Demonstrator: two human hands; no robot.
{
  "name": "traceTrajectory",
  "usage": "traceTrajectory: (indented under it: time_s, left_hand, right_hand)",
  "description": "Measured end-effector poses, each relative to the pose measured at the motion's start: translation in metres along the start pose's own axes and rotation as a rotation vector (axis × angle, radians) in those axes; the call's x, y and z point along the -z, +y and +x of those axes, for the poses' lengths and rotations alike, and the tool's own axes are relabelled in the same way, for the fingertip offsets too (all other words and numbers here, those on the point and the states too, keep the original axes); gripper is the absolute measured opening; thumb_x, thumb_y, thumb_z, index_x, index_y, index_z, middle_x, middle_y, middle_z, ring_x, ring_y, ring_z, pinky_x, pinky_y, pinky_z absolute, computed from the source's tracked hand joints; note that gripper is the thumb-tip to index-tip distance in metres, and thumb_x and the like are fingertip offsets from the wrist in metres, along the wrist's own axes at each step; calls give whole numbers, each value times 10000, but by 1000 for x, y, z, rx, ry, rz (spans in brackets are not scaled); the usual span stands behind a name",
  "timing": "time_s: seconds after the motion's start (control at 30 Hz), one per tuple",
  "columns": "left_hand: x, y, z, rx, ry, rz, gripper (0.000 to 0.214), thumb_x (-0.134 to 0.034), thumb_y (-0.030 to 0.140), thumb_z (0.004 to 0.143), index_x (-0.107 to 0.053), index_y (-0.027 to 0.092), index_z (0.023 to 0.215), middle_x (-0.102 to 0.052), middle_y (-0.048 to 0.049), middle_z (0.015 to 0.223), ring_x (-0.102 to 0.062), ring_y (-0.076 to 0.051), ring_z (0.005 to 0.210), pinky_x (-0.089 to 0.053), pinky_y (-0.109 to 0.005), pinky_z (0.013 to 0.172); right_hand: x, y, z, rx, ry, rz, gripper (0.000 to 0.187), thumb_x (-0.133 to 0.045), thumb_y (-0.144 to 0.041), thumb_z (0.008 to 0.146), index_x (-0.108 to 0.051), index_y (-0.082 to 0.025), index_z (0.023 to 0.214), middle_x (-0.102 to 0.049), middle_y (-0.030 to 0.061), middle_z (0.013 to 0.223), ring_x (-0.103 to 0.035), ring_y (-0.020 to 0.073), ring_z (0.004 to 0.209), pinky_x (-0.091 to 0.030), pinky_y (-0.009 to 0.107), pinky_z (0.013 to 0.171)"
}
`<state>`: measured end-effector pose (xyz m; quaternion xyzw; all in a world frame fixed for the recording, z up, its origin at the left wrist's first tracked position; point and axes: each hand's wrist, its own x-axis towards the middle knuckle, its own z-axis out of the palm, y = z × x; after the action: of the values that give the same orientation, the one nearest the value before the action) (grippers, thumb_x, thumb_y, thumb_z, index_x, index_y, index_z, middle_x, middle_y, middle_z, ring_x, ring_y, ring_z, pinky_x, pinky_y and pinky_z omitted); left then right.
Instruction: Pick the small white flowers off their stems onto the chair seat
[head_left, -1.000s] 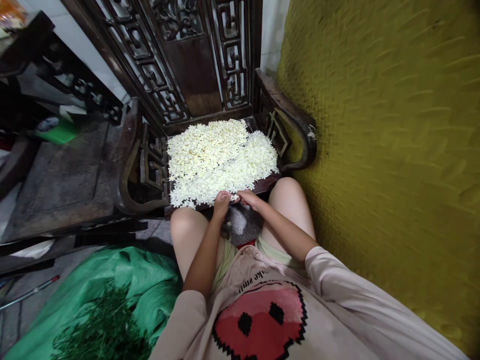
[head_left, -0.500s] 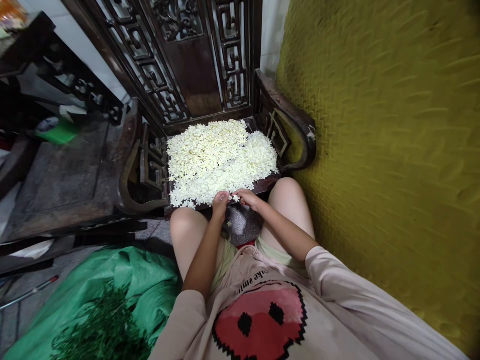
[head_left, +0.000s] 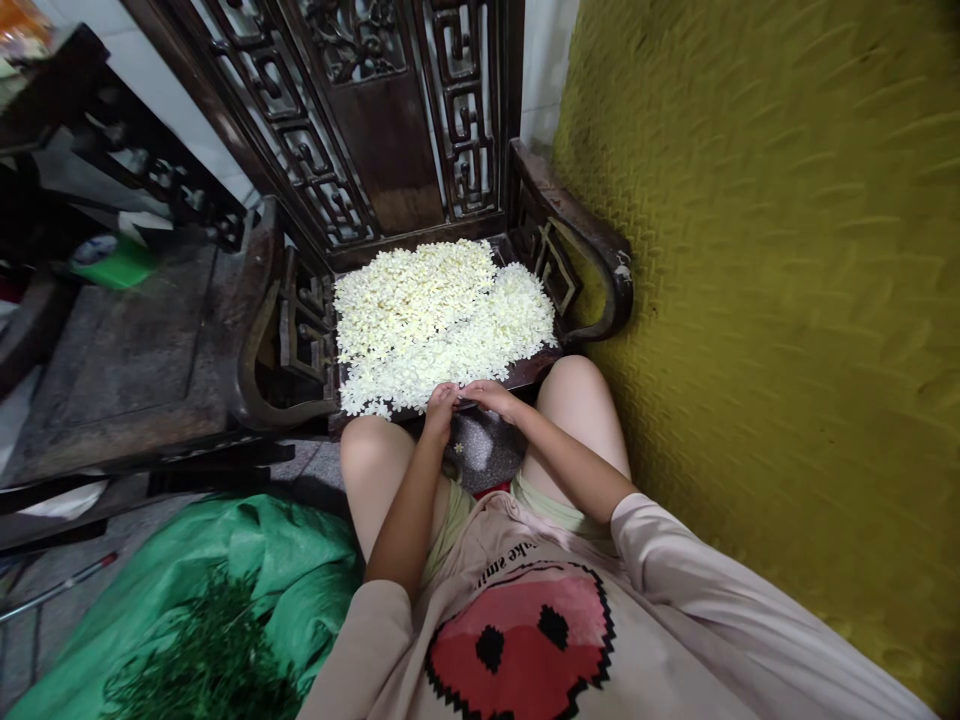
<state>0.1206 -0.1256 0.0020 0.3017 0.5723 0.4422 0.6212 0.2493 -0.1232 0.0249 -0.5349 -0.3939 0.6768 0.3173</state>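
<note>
A broad layer of small white and cream flowers [head_left: 442,310] covers the seat of a dark carved wooden chair [head_left: 405,205]. At the seat's front edge, my left hand [head_left: 442,400] is closed with its fingers pinched together. My right hand [head_left: 486,394] meets it fingertip to fingertip, its fingers also drawn together. Whatever lies between the fingers is hidden. Both hands are just in front of the nearest flowers, above the gap between my knees. One small pale flower [head_left: 458,448] is visible below the hands against the grey speckled floor.
A second dark wooden chair [head_left: 127,350] stands at the left, bearing a green container [head_left: 120,262]. Green leafy stems [head_left: 202,650] lie on a green plastic sack [head_left: 247,540] by my left leg. A yellow textured mat [head_left: 765,300] rises along the right side.
My right hand has shifted slightly left to meet the left hand. The white flower seen at its fingertips is now hidden from view. The flower layer looks the same.
</note>
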Motion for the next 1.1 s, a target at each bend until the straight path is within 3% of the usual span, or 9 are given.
traceTrajectory:
  time_s: [0.13, 0.27, 0.53, 0.73, 0.97, 1.1]
  left_hand:
    - [0, 1, 0, 14, 9, -2, 302, -673, 397, 576, -528, 185, 734, -492, 42, 595, -420, -61, 521, -304, -191, 503]
    - [-1, 1, 0, 23, 12, -15, 317, -680, 404, 567, -530, 188, 744, -484, 47, 591, -420, -56, 522, -302, -186, 503]
    - [1, 3, 0, 43, -34, -29, 362, -698, 424, 533, -528, 187, 748, -526, 34, 650, -453, -56, 539, -308, -178, 496]
    - [4, 5, 3, 137, 19, -34, 375, -664, 450, 561, -559, 187, 808, -584, -4, 767, -525, -74, 583, -336, -192, 520]
    - [-5, 2, -6, -24, 26, 124, 279, -706, 341, 511, -580, 163, 685, -561, 15, 605, -511, -99, 572, -376, -224, 571]
    - [2, 8, 1, -35, 140, 33, 234, -679, 303, 553, -546, 162, 685, -553, 24, 606, -497, -79, 542, -374, -209, 554]
  right_hand:
    - [1, 5, 4, 68, 70, -16, 294, -687, -394, 532, -625, -140, 666, -576, -21, 598, -473, 92, 582, -346, 224, 597]
    - [4, 9, 6, 91, 134, -43, 258, -679, -368, 532, -641, -146, 659, -621, 1, 666, -522, 119, 656, -374, 244, 672]
    - [4, 4, 4, 139, 206, -106, 220, -637, -352, 566, -615, -145, 639, -606, 2, 651, -518, 126, 658, -380, 246, 688]
    - [4, 3, 3, 115, 236, -131, 252, -635, -378, 570, -609, -146, 663, -588, -8, 650, -501, 125, 664, -370, 243, 681]
    - [6, 6, 6, 107, 255, -83, 258, -633, -381, 563, -611, -149, 673, -591, -11, 659, -508, 124, 678, -366, 238, 680]
    - [6, 9, 9, 100, 216, -36, 264, -635, -389, 571, -626, -156, 696, -603, -9, 681, -512, 118, 673, -367, 236, 670]
